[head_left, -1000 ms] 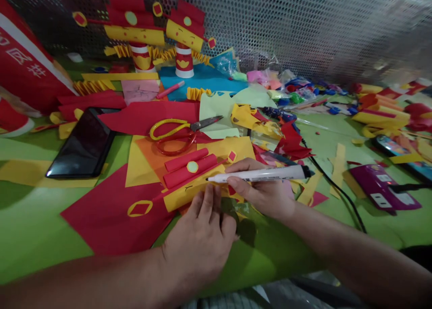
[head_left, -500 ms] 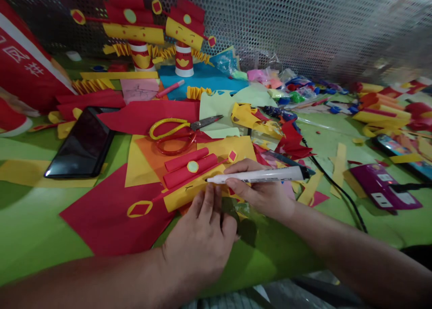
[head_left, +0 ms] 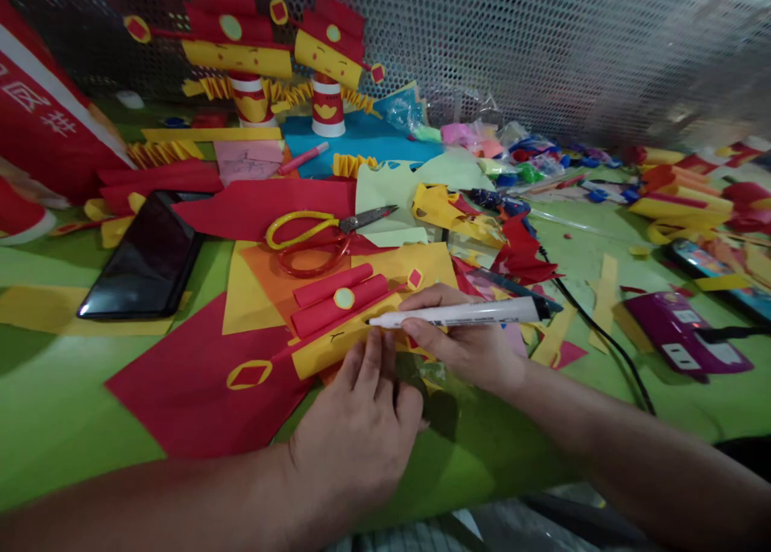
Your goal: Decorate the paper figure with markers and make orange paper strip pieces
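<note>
A paper figure's head lies before me: a yellow paper roll (head_left: 325, 351) with one short curved black line on it, topped by two red paper rolls (head_left: 340, 303) carrying a pale green disc. My right hand (head_left: 461, 339) grips a white marker pen (head_left: 458, 314), its black tip touching or just above the yellow roll. My left hand (head_left: 367, 407) presses its fingers against the near side of that roll, holding it; its thumb is partly hidden. A yellow ring with a red diamond (head_left: 249, 374) sticks out at the figure's left, over a red paper sheet (head_left: 205, 383).
Scissors (head_left: 331, 231) lie behind the figure on coloured paper scraps. A black phone (head_left: 144, 255) is at the left, a purple power strip (head_left: 687, 333) with a cable at the right. Two paper figures on cups (head_left: 328, 106) stand at the back before a perforated metal panel (head_left: 542, 46).
Almost nothing differs. Both hands, the marker pen and the figure keep their places; the view has shifted only very slightly.
</note>
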Tool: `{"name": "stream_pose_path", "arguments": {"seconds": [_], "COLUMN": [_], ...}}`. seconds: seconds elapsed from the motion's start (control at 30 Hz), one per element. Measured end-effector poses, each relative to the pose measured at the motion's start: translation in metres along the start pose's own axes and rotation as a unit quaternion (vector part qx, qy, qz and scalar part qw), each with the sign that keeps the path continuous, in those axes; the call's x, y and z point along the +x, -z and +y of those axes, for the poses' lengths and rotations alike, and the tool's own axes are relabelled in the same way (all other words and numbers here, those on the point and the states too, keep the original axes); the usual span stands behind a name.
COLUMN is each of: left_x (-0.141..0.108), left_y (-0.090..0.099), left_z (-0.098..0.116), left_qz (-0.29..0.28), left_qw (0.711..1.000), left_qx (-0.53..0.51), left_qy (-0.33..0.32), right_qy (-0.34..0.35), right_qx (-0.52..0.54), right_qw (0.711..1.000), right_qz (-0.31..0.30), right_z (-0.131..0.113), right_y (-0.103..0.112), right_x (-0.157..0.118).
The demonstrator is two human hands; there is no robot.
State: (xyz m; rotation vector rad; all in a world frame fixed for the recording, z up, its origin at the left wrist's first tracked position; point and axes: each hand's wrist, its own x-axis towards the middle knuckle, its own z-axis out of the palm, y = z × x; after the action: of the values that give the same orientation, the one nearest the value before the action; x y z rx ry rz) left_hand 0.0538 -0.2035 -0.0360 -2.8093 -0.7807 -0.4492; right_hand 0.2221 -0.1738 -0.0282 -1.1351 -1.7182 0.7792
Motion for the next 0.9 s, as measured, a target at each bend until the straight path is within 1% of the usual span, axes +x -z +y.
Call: {"name": "stream_pose_path", "arguments": {"seconds": [0.27, 0.57, 0.9], "left_x": [0.0009, 0.0011, -0.0005], "left_y": [-0.0012, 0.0005, -0.0011], "left_z": [-0.0001, -0.0002, -0.0001], "left_qz": [0.012, 0.008, 0.001], "left_qw": [1.0, 1.0, 1.0], "left_qx": [0.001, 0.007, -0.001], "left_qy": [0.001, -0.002, 0.002], "right_qy": [0.004, 0.022, -0.003], "right_qx": [0.001, -0.006, -0.019], "right_qw": [1.0, 1.0, 1.0], "right_qz": [0.003, 0.014, 0.018], "right_z": [-0.0015, -0.0006, -0.0026], "right_y": [-0.0015, -0.0019, -0.0024], "right_x": [0.0018, 0.0014, 0.0028]}}
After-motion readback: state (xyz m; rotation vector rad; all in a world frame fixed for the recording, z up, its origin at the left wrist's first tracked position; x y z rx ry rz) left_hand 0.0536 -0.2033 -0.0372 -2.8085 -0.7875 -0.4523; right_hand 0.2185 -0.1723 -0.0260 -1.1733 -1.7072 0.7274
